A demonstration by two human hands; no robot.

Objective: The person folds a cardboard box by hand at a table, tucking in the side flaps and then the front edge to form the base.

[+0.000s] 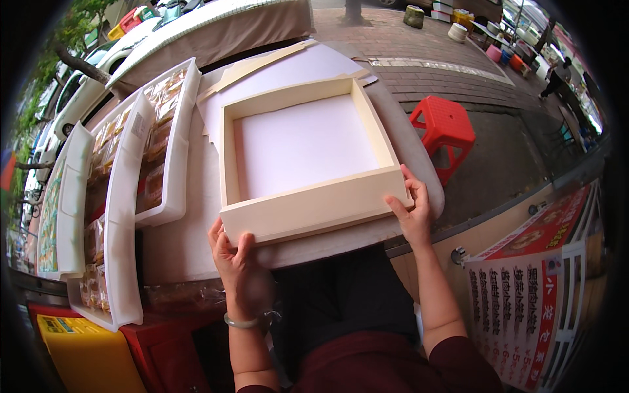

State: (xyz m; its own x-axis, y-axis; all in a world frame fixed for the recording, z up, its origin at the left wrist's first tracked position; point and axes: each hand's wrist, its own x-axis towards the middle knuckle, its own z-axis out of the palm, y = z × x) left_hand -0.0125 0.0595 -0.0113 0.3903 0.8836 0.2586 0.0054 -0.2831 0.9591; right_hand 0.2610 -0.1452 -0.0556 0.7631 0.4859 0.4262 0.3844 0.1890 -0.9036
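Observation:
Both hands grip the near corners of a shallow, open cardboard box (314,201) with cream walls and a white bottom. My left hand (233,255) holds its near left corner, thumb against the front wall; a bangle circles that wrist. At the near right corner, my right hand (410,209) has its thumb on the front wall and its fingers behind the side. Nothing shows inside the box. Beyond it, a flat white sheet with cream flaps (295,61) lies on the pale tabletop (177,255). The box hides part of that sheet.
White plastic crates (177,182) of wrapped food packets stand at the left, above a yellow container (91,353) and a red cabinet (167,358). A red plastic stool (447,118) stands beyond the table's right edge. A printed banner (526,304) is at the lower right. A person (557,76) is far off.

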